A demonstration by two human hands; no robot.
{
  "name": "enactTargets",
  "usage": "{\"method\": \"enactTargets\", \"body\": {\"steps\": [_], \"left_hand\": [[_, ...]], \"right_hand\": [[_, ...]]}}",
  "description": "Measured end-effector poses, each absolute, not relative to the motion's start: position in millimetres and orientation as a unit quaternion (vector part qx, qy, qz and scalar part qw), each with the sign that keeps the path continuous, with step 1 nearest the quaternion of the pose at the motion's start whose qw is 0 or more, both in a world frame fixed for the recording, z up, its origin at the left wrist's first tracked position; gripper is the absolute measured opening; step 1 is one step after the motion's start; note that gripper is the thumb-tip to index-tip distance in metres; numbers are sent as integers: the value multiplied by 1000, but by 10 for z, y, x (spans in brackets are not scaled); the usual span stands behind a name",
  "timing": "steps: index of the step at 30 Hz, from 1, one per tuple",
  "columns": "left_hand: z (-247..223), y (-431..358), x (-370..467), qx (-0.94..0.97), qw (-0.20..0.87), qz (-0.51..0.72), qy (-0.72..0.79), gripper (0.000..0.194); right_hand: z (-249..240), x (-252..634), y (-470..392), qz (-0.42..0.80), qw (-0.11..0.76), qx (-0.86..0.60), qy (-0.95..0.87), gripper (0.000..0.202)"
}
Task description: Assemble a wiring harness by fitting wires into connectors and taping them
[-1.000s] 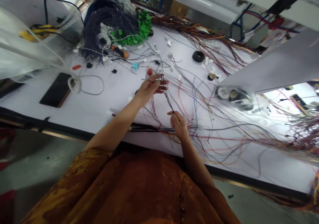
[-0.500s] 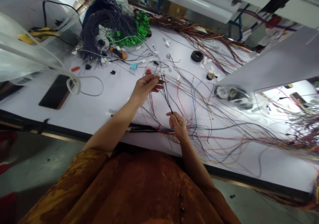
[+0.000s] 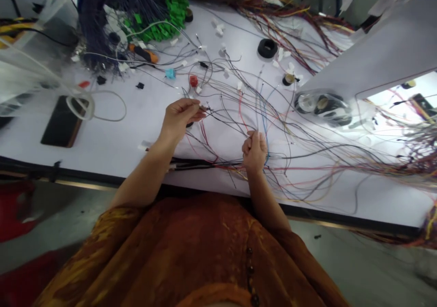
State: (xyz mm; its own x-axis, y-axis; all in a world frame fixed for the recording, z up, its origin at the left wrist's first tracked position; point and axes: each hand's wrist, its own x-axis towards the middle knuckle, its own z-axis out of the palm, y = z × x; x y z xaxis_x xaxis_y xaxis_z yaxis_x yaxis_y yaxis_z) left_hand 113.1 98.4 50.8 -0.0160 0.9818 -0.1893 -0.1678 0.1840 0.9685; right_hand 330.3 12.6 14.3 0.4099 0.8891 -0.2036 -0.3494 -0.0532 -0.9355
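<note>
A dark phone [image 3: 61, 122] is lying on the counter [image 3: 105, 143], toward its left end. Nearer the middle, your left hand [image 3: 179, 118] is pinching the tips of some dark wires [image 3: 227, 124] between thumb and fingers. The wires are running rightward and slightly toward the front edge, into your right hand [image 3: 255, 151], which is gripping them in curled fingers. You seem to be arranging the tips; the next move is probably calling for a steady right-hand hold.
</note>
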Motion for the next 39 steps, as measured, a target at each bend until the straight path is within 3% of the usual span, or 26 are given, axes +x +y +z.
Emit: {"method": "enactTargets", "body": {"steps": [6,11,17,21,24,27,31,35,39], "left_hand": [[535,832,1064,388,594,479,517,23],[515,805,1036,350,609,488,518,35],[413,734,1077,325,661,456,500,31],[444,633,1276,338,716,369,487,35],[467,705,1462,355,754,320,450,22],[472,955,1520,323,725,382,473,24],[496,1214,1344,334,693,417,484,25],[555,1114,1050,365,674,446,462,22],[624,888,771,395,601,500,482,22]], "right_hand": [[106,3334,162,489,651,-550,-186,35],[148,3425,197,572,658,-475,-124,24],[218,3410,224,594,653,-435,-177,8],[211,3296,215,574,624,-463,-258,15],[210,3242,190,590,584,-459,-315,24],[222,3246,183,591,551,-482,-338,24],[249,3322,268,555,589,-510,-291,23],[245,3465,409,530,627,-537,-194,22],[172,3608,488,530,584,-593,-161,21]]}}
